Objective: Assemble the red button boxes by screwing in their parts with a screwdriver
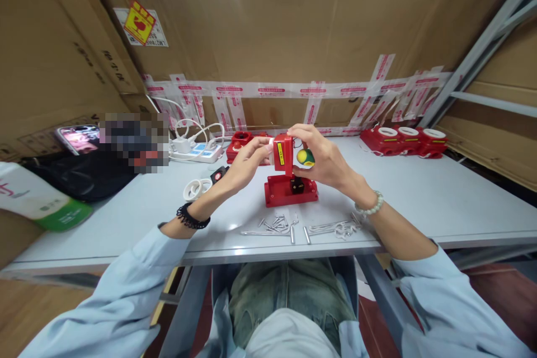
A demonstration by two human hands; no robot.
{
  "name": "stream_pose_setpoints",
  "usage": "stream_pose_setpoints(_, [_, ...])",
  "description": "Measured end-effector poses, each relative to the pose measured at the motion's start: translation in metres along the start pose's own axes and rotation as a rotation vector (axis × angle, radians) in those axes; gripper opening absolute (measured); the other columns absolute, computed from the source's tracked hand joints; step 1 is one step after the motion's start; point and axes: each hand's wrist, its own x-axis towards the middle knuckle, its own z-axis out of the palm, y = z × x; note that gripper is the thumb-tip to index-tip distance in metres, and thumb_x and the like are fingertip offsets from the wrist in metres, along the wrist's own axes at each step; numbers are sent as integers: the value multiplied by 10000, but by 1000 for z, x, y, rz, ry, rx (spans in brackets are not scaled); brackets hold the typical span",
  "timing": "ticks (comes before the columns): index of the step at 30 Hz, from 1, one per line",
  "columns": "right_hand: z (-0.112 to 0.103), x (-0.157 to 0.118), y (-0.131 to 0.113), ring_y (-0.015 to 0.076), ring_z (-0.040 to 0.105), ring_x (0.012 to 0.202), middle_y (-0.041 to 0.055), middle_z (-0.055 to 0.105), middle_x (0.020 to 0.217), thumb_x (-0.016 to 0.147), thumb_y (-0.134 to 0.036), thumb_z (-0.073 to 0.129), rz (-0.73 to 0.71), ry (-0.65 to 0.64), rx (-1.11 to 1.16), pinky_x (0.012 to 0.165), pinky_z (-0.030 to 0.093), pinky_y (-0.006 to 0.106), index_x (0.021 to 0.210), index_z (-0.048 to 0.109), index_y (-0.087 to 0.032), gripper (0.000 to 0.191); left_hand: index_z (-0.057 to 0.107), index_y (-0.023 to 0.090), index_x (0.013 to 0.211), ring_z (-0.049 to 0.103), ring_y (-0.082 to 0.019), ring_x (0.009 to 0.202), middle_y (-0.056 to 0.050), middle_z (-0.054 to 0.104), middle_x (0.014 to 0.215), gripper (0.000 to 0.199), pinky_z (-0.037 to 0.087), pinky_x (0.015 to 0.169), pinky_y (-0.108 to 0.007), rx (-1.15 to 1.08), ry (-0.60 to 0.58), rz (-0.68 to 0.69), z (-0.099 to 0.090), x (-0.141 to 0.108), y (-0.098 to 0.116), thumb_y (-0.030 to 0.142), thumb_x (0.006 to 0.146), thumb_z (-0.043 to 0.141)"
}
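A small red box with a yellow label is held up on its side between my two hands. The fingers of my left hand grip its left side, at a white ring. My right hand is closed round its right edge, thumb below and fingers on top. Within the curl of that hand sits a green and yellow handle, like a stubby screwdriver's; its shaft is hidden. Just beneath lies a red base on the table, with a black part standing on it.
Several screws and metal hooks lie near the front edge. White rings are at left, before a power strip. Red units stand at back right. A phone and a green-white pack are far left.
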Motion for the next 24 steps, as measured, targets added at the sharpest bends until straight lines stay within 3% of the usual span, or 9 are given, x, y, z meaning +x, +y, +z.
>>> stream_pose_setpoints(3, [1, -1, -2, 259, 575, 1198, 106, 522, 1366, 807, -113, 567, -65, -2, -160, 696, 582, 335, 1325, 363, -263, 576, 563, 162, 851, 590, -101, 664, -5, 623, 779, 190, 511, 661, -233, -119, 12, -141, 5, -1, 6, 347, 888, 578])
stream_pose_setpoints(7, [1, 0, -6, 217, 608, 1066, 96, 553, 1366, 835, -40, 499, -182, 23, -331, 492, 480, 240, 1305, 367, -275, 542, 533, 161, 771, 526, -96, 538, 5, 566, 630, 260, 442, 513, -195, -234, 6, -336, 9, -1, 15, 348, 938, 465])
stream_pose_setpoints(11, [-5, 1, -6, 206, 613, 1059, 78, 540, 1391, 849, -29, 475, -167, 53, -337, 535, 507, 252, 1294, 367, -299, 532, 477, 179, 674, 460, -111, 438, -13, 516, 524, 369, 257, 380, -181, -217, 34, -415, 1, 4, 13, 436, 929, 405])
stream_pose_setpoints(14, [-9, 1, -2, 247, 591, 1177, 98, 535, 1372, 833, -116, 565, -65, 88, -219, 647, 570, 307, 1298, 362, -282, 533, 502, 180, 703, 468, -127, 470, -28, 537, 560, 434, 317, 423, -213, 82, 100, -240, -13, 6, 17, 513, 933, 345])
stream_pose_setpoints(18, [-10, 0, 2, 267, 578, 1200, 112, 541, 1317, 774, -207, 651, 32, 96, -53, 751, 581, 355, 1288, 351, -259, 598, 571, 183, 944, 529, -158, 648, -16, 606, 749, 384, 423, 600, -253, 647, 188, -18, -45, -9, 39, 554, 889, 488])
stream_pose_setpoints(20, [-11, 0, 1, 261, 603, 1132, 109, 540, 1305, 750, -235, 674, 73, 89, -20, 747, 572, 362, 1284, 346, -256, 627, 583, 195, 1055, 575, -194, 730, -29, 642, 823, 446, 444, 670, -284, 1010, 66, -69, -67, -23, 48, 593, 895, 462])
stream_pose_setpoints(22, [-12, 1, -1, 249, 623, 1052, 105, 533, 1309, 730, -241, 683, 112, 71, -11, 736, 563, 368, 1284, 342, -255, 651, 610, 200, 1088, 612, -236, 821, -59, 668, 897, 493, 456, 734, -312, 1233, -88, -140, -92, -40, 48, 620, 889, 444])
stream_pose_setpoints(24, [-13, 1, -4, 239, 629, 1004, 99, 530, 1310, 719, -231, 681, 133, 48, -9, 736, 557, 370, 1284, 341, -255, 660, 638, 188, 1128, 619, -286, 921, -107, 666, 984, 547, 461, 818, -355, 1406, -135, -173, -117, -56, 40, 630, 863, 454])
